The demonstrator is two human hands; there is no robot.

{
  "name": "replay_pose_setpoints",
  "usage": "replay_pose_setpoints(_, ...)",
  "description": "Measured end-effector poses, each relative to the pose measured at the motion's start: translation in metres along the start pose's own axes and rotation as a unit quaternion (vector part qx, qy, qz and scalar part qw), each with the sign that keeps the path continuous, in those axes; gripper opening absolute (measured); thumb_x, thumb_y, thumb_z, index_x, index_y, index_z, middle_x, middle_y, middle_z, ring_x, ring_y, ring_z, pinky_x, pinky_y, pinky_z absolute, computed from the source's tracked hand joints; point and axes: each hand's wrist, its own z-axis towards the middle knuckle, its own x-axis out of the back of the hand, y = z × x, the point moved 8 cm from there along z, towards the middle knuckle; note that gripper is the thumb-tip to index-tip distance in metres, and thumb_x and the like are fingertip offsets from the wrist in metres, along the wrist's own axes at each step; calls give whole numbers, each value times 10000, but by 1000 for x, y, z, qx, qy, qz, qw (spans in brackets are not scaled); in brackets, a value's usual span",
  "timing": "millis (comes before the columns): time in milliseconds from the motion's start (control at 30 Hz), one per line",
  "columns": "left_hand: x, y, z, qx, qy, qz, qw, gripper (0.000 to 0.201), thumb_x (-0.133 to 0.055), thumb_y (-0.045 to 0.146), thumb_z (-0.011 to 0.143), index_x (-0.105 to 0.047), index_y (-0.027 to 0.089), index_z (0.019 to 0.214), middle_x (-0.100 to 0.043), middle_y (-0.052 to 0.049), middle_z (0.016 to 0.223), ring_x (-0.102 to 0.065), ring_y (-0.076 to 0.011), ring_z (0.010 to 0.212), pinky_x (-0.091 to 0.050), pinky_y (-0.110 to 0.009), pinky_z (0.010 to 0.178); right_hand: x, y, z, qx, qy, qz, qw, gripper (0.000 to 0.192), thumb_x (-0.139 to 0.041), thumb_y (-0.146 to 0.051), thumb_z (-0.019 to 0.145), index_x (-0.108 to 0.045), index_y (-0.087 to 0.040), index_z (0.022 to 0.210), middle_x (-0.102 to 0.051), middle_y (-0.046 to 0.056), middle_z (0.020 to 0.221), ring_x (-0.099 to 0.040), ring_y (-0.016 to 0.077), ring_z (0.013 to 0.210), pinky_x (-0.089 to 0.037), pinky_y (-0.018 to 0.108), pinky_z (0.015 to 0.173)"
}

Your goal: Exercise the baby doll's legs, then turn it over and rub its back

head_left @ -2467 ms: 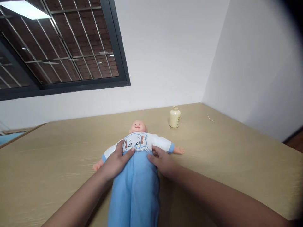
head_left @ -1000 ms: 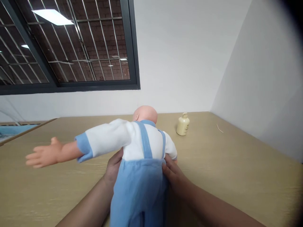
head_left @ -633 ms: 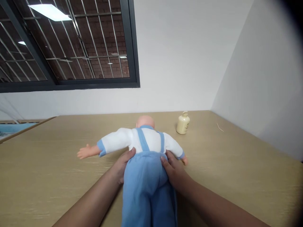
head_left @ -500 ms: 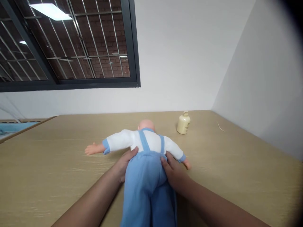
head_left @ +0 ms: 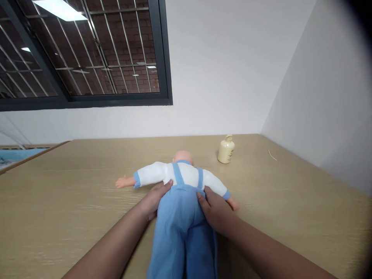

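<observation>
A baby doll (head_left: 186, 205) lies face down with its back towards me, dressed in a white top and blue overalls with straps. Its bald head points to the far side and both arms spread outwards. My left hand (head_left: 155, 199) grips the left side of its waist, the thumb on the back and the other fingers mostly hidden. On the opposite side my right hand (head_left: 215, 209) holds the waist in the same way. The ends of the doll's legs run out of the bottom of the view.
The doll is over a wide tan tabletop (head_left: 72, 205). A cream bottle (head_left: 226, 150) stands at the back, right of the doll's head, and a thin pale strip (head_left: 272, 155) lies farther right. White walls (head_left: 217, 69) and a barred window (head_left: 116, 50) rise behind.
The doll's head and outstretched left arm have shifted slightly to the right, and the head sits a little lower in view. Both hands keep their hold on the waist.
</observation>
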Motion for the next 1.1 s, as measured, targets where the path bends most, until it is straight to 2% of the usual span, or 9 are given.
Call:
replay_pose_setpoints(100,7,6,0,-13,20,63,998,640,-598,639,868,-632,137,1264,-725,-156,1160,-682,-323,1070,-513,-426,931,3,-1,2,6,3,-47,999,426,-323,-581,1002,-555,-232,924,-696,74,864,-650,256,829,-399,352,726)
replay_pose_setpoints(200,19,15,-4,-5,65,219,974,586,-540,688,868,-712,146,1012,-758,-120,1000,-692,-318,968,-509,-392,823,10,-7,2,14,16,-94,995,424,-349,-571,996,-505,-231,796,-673,51,766,-623,231,730,-337,330,633)
replay_pose_setpoints(300,30,35,-14,-10,131,429,894,610,-449,735,876,-658,187,710,-724,-77,762,-672,-295,770,-441,-358,656,19,-15,0,17,32,-126,991,422,-387,-562,984,-471,-234,732,-648,27,696,-586,208,662,-279,322,572)
replay_pose_setpoints(367,28,48,-23,-27,152,526,836,622,-395,725,899,-600,204,628,-672,-61,655,-630,-269,657,-364,-337,582,23,-19,-1,18,40,-135,990,404,-420,-551,972,-480,-235,727,-641,20,683,-576,199,646,-266,319,555)
replay_pose_setpoints(533,11,66,-43,-68,189,632,749,535,-414,663,913,-610,220,688,-644,-76,651,-584,-271,624,-298,-335,557,27,-25,-4,52,83,-120,988,251,-551,-478,913,-586,-244,997,-685,45,886,-628,233,791,-399,332,632)
replay_pose_setpoints(700,-20,64,-50,-159,157,699,679,358,-484,526,926,-653,210,902,-643,-110,882,-601,-308,838,-406,-385,692,20,-44,-16,208,140,-117,961,352,-521,-300,931,-563,-235,1275,-618,106,1271,-548,298,1189,-460,452,973)
replay_pose_setpoints(900,-42,49,-57,-326,80,703,627,229,-456,244,959,-655,183,1055,-610,-107,991,-564,-274,922,-467,-428,810,3,-65,-32,373,93,-125,915,482,-447,-73,879,-583,-225,1316,-580,65,1384,-478,260,1303,-383,480,1120)
replay_pose_setpoints(1000,-45,40,-59,-378,38,687,620,236,-469,135,916,-671,174,1032,-639,-99,976,-579,-259,907,-492,-412,803,-3,-68,-32,374,61,-125,917,534,-472,-69,839,-577,-223,1339,-597,51,1385,-517,254,1268,-374,472,1128)
replay_pose_setpoints(1100,-42,34,-51,-359,11,677,642,213,-494,138,886,-685,177,971,-658,-83,911,-604,-254,868,-510,-409,786,-6,-69,-28,339,38,-118,933,480,-479,-108,850,-607,-224,1298,-647,51,1316,-573,251,1182,-415,449,1074)
